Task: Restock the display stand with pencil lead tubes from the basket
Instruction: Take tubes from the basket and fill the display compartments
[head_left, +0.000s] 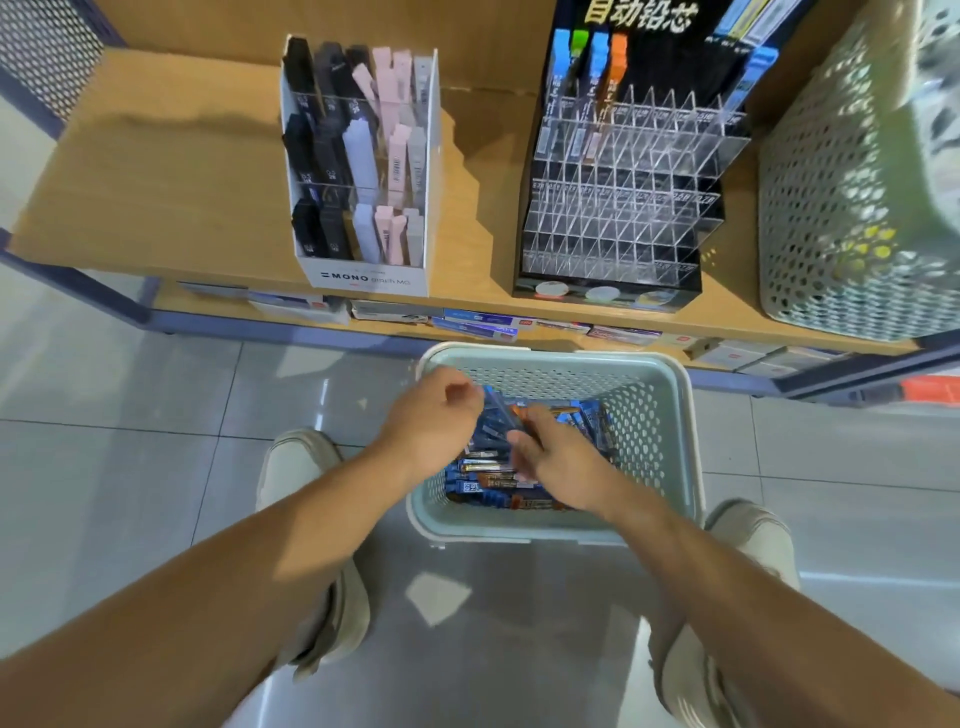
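Hands both over the pale green basket (670, 447), which sat on the tiled floor (156, 467) between two pale shoes (298, 462); left hand (434, 415) with fingers curled tight, thumb and forefinger pinching the upper end of a blue tube (496, 408) raised above the pile; right hand (553, 460) lower, fingers bent down among the pencil lead tubes (483, 486), fingertips at that same tube's lower end; grip or mere touch could not be told. Tubes, blue and orange, lay loose across the basket bottom. Display stand (623, 197) stood on the wooden shelf (156, 171) beyond the basket, a few tubes upright in its top-left slots; white MONO box (363, 275) near its left; second perforated basket (831, 208) at its right; flat boxes (478, 322) on the lower shelf behind the basket's far rim.
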